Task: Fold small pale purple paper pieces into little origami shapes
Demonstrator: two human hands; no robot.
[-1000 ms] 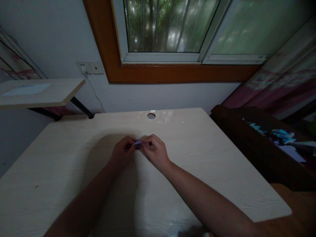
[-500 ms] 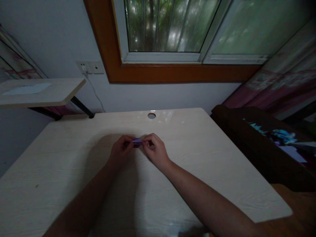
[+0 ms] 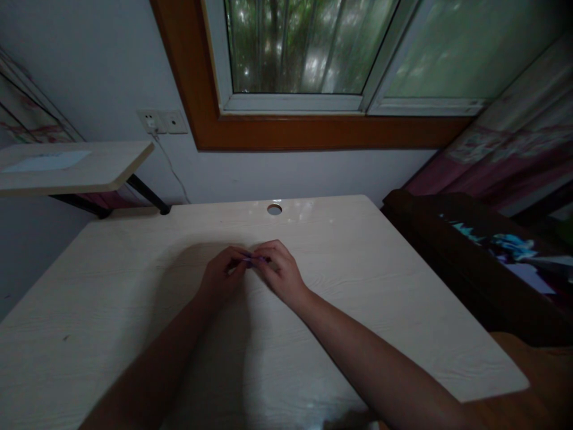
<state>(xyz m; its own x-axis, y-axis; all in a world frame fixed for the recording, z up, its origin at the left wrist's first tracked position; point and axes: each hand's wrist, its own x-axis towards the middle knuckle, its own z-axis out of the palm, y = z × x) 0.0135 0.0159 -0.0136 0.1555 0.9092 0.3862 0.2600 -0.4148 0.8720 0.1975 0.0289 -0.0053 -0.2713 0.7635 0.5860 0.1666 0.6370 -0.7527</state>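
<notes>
A small piece of purple folded paper (image 3: pixel 248 259) is pinched between both hands, just over the far half of the pale wooden desk (image 3: pixel 358 269). My left hand (image 3: pixel 221 272) grips it from the left with thumb and fingertips. From the other side my right hand (image 3: pixel 281 270) is closed on it too, the fingertips of both hands nearly meeting. Fingers cover most of the paper, so its folded shape cannot be made out.
A raised shelf (image 3: pixel 129 161) on black legs stands at the desk's back left, with a white sheet (image 3: pixel 47 161) on it. A round cable hole (image 3: pixel 274 209) lies near the back edge. To the right is a dark brown piece of furniture (image 3: pixel 430 233) with items on it.
Both hands have drawn closer together, the right fingers shifting left over the paper. Less of the purple surface shows now.
</notes>
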